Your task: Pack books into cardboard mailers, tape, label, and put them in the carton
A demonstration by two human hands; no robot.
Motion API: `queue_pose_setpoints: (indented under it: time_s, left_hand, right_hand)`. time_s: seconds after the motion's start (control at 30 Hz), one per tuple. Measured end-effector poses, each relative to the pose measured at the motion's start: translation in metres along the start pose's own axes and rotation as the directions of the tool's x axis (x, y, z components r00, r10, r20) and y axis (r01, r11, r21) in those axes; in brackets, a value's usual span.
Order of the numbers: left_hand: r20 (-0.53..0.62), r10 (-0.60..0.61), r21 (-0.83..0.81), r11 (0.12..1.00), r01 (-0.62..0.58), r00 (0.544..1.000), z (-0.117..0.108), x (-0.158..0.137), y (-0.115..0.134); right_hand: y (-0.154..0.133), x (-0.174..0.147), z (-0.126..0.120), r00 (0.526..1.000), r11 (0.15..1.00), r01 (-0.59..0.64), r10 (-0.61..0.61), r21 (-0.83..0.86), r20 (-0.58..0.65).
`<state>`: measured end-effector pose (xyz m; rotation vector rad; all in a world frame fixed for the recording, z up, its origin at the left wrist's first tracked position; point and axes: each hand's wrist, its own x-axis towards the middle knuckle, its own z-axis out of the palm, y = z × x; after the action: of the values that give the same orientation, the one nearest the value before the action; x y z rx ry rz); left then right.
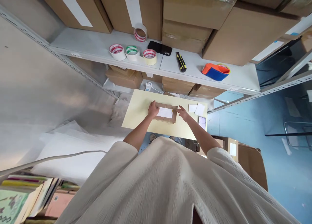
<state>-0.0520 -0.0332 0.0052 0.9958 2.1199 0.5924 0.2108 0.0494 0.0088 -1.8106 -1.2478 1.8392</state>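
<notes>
A flat brown cardboard box (166,119) with a white label (164,112) on its top lies on a pale yellow tabletop (138,108). My left hand (153,109) grips the box's left end, its fingers bent over the edge. Just off the right end is my right hand (182,113), fingers loosely bent and apart, holding nothing that I can see. Whether its fingertips touch the box is hard to make out. To the right of that hand lie white paper slips (200,109) and a phone with a lit screen (202,122).
Above the table, a grey shelf (97,48) holds several tape rolls (149,57), a black phone (159,48), a yellow-black utility knife (181,62) and an orange-blue tape dispenser (215,72). Large cartons (136,9) stand behind them. An open carton (252,164) sits at right.
</notes>
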Motion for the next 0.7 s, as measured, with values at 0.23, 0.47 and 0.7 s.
queue_pose_setpoints:
  time_s: [0.23, 0.47, 0.7]
  left_hand:
    - [0.114, 0.029, -0.177, 0.984, -0.008, 0.993, -0.005, 0.011, -0.016]
    - [-0.002, 0.115, -0.298, 0.948, -0.111, 0.993, -0.024, 0.018, -0.014]
    - [-0.013, 0.074, -0.194, 0.978, -0.076, 0.997, -0.032, 0.003, -0.034]
  right_hand:
    - [0.008, -0.011, 0.023, 0.997, 0.999, 0.014, -0.011, 0.038, -0.078]
    - [0.0, -0.019, 0.034, 0.947, 0.975, 0.219, -0.206, 0.029, -0.245]
    - [0.014, -0.034, 0.055, 0.92, 0.98, 0.148, -0.186, -0.134, -0.345]
